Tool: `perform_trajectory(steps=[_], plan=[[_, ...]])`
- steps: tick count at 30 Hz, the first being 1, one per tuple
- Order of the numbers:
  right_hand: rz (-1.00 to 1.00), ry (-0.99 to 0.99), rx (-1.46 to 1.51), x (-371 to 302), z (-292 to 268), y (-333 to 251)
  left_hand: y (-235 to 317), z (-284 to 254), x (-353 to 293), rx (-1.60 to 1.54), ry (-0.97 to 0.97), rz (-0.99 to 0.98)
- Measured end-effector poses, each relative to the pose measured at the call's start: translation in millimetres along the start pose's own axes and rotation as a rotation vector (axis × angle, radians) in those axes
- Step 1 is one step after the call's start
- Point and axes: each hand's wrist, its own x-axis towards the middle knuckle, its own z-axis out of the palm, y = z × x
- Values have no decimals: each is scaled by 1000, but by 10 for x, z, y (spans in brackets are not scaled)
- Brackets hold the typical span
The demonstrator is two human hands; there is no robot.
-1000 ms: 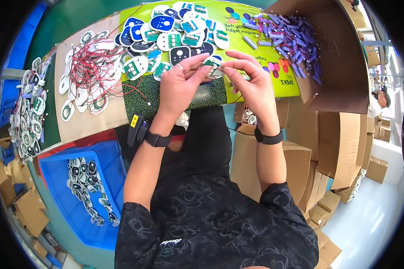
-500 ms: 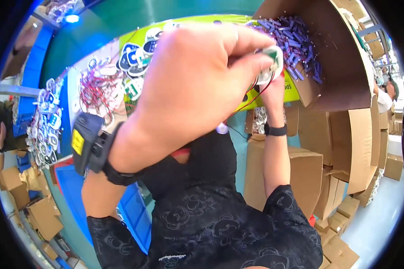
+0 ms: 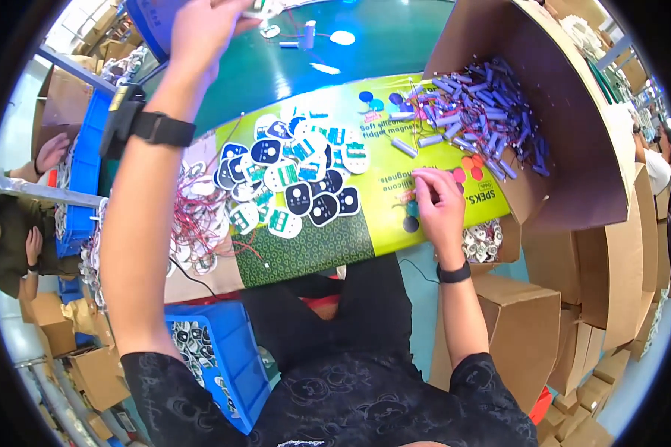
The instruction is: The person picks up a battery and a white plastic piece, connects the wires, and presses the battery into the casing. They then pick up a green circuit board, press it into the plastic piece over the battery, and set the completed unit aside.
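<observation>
My left hand is stretched out over the green surface at the far left. At its fingertips is a white rounded piece with thin wires, partly cut off by the picture's upper edge. Near it on the green surface lie a purple cylindrical cell and a white oval piece. My right hand hovers over the yellow-green printed sheet, fingers loosely bent and nothing seen in them. Between my hands lies a pile of black and white rounded plates, several with green circuit boards.
A cardboard box on the right holds many wired purple cells. Red wires tangle beside my left forearm. A blue bin with plates stands lower left. Cardboard boxes fill the right. Another person's hand shows far left.
My left hand has moved from in front of the sheet to the far left, taking the white wired piece along. My right hand has come away from that piece and dropped nearer me.
</observation>
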Motion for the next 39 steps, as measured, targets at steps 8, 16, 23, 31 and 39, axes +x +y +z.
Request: perform_trajectory(steps=[8, 16, 23, 31, 39], plan=[[6, -9, 33, 4, 27, -83, -1351, -700, 120, 172, 265, -322], [-12, 3, -30, 42, 22, -89, -1667, -1668, 124, 753, 193, -330], [104, 100, 70, -23, 62, -24, -709, -118, -607, 764, -279, 96], [133, 226, 255, -89, 92, -36, -897, 1471, -1550, 771, -522, 457], [82, 221, 145, -93, 63, 23, -876, 1483, -2125, 853, -549, 414]])
